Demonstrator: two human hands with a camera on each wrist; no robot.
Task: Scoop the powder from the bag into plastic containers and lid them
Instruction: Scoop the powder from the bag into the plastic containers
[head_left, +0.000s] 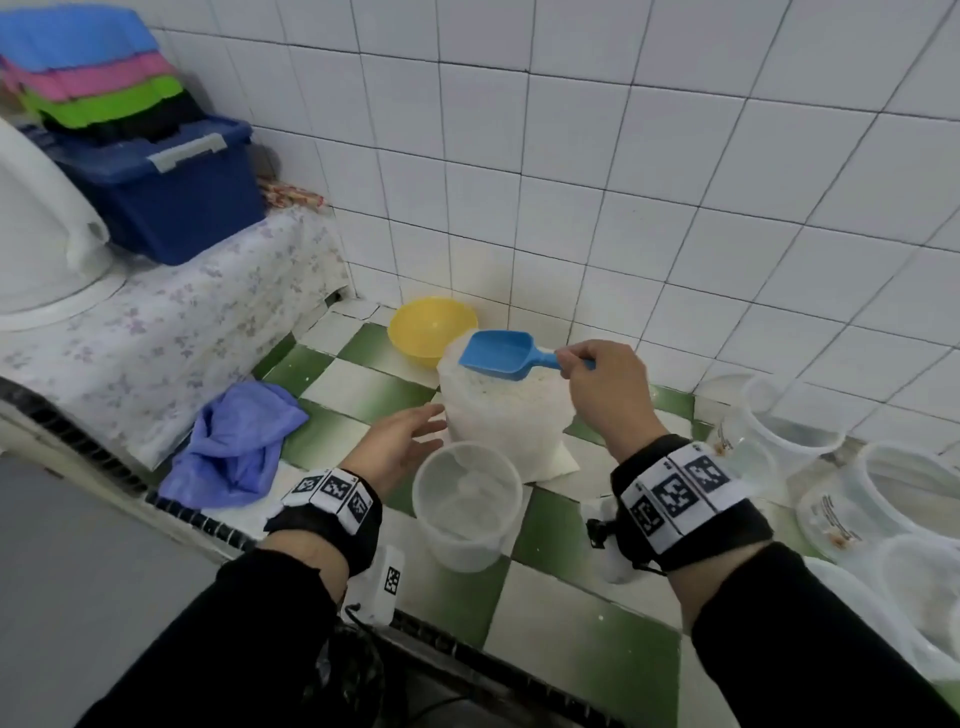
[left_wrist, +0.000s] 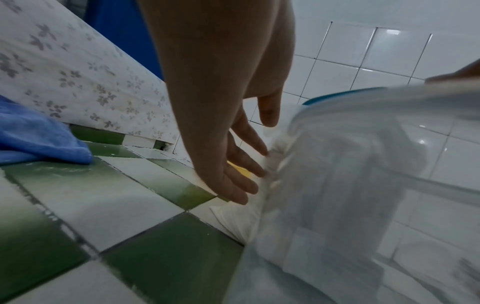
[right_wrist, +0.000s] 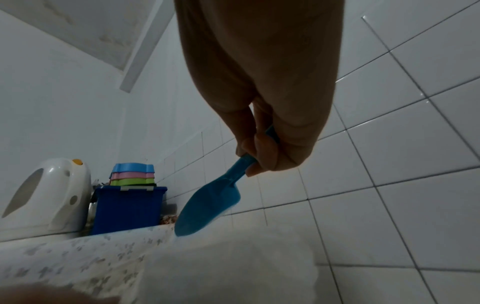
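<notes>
right fingers (right_wrist: 255, 148) curled round the handle of the scoop (head_left: 501, 354), pinching it near the end, bowl held just over the open mouth of the bag (head_left: 506, 415). left fingers (left_wrist: 246, 164) straight and spread, tips touching the bag's near side, holding nothing; left hand (head_left: 397, 441) beside the tub (head_left: 467, 501), right hand (head_left: 608, 389) above the bag.

bag standing on the checked floor (head_left: 363, 395) close to the tiled wall (head_left: 623, 182), full of pale powder. soft, thin plastic, likely to slump or fold at the mouth when the scoop digs in, so best steadied with a flat palm on the side, as now, not squeezed. heavy enough to stay put, probably. scoop stiff, light, slick; a grip further down the handle would likely steady a full load. tub just in front of the bag, open, clear, light and easy to tip with a knock of the wrist; seems to have a little powder in the bottom, hard to tell.

yellow bowl (head_left: 431, 330) behind the bag, touching or nearly. blue cloth (head_left: 234, 447) to the left, well apart. more clear tubs (head_left: 883, 493) at the right. blue box (head_left: 171, 192) with coloured trays on top on the covered ledge. nothing between scoop and tub mouth.
</notes>
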